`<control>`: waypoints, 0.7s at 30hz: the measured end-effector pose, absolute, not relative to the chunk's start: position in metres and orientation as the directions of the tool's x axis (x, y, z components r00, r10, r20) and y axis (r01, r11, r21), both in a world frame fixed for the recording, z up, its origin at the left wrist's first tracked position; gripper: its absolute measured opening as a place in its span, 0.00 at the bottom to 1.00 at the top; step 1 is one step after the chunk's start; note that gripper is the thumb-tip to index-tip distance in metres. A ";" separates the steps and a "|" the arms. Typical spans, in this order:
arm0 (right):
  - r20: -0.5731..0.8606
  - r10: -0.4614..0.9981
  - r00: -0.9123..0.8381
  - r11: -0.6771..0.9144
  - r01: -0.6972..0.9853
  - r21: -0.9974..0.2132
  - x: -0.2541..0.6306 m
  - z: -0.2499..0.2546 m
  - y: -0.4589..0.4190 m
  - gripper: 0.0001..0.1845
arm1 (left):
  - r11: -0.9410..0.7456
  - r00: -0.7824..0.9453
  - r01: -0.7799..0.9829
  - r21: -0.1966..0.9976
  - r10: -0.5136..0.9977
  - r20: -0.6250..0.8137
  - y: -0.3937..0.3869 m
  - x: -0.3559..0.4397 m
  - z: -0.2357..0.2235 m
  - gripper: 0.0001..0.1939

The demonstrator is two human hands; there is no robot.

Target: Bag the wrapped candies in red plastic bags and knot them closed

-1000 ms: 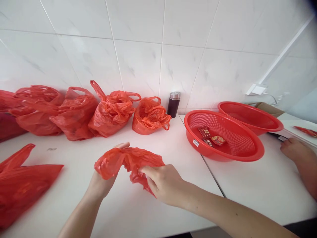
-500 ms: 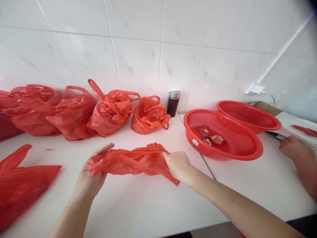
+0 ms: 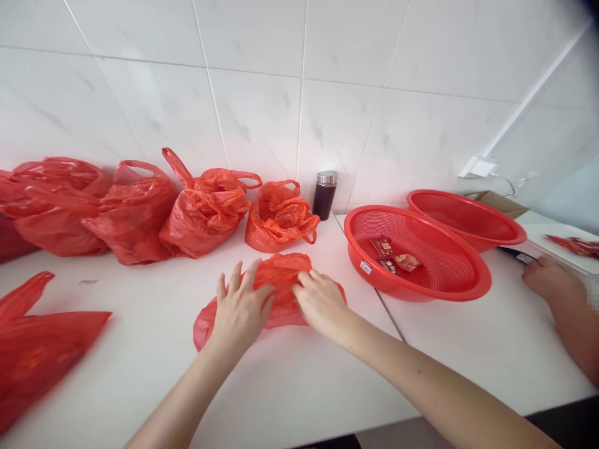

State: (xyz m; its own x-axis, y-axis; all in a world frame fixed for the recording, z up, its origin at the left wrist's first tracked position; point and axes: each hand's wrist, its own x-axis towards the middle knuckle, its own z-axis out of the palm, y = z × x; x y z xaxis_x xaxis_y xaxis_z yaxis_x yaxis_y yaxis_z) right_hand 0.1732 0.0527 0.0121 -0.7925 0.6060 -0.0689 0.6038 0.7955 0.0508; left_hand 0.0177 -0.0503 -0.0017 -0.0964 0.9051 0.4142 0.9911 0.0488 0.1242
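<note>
A crumpled red plastic bag (image 3: 281, 271) lies on the white counter (image 3: 290, 386) in front of me. My left hand (image 3: 241, 308) rests flat on its left part, open with the fingers spread. My right hand (image 3: 322, 305) presses on its right part, fingers lying over the plastic and slightly bent. Neither hand grips the bag.
Several filled red bags (image 3: 206, 206) line the tiled wall, beside a dark flask (image 3: 324, 194). A flat red bag (image 3: 42, 349) lies at far left. A red basket (image 3: 421, 290) holds small packets (image 3: 393, 255); a second basket (image 3: 468, 215) stands behind. Another person's hand (image 3: 547, 277) rests at right.
The bag was held stretched between my hands above the counter. Now it lies on the counter, further back, with both hands let go and pressing on top of it.
</note>
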 end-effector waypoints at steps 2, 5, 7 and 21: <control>-0.045 0.566 -0.823 0.824 0.564 0.054 0.169 0.002 0.052 0.13 | 0.166 -0.184 0.983 0.083 0.922 0.340 -0.032 0.014 -0.022 0.16; -0.075 0.513 -0.855 0.858 0.511 0.041 0.171 -0.010 0.055 0.12 | 0.261 -0.285 0.958 0.116 0.906 0.313 -0.016 -0.008 -0.032 0.22; -0.105 0.481 -0.871 0.876 0.481 0.028 0.177 -0.008 0.056 0.12 | 0.317 -0.353 0.935 0.161 0.885 0.305 -0.012 -0.030 -0.028 0.25; -0.237 0.648 -0.724 0.716 0.685 -0.132 0.207 0.027 0.078 0.39 | 0.289 -0.268 0.179 0.941 0.934 -0.236 -0.045 -0.057 0.006 0.25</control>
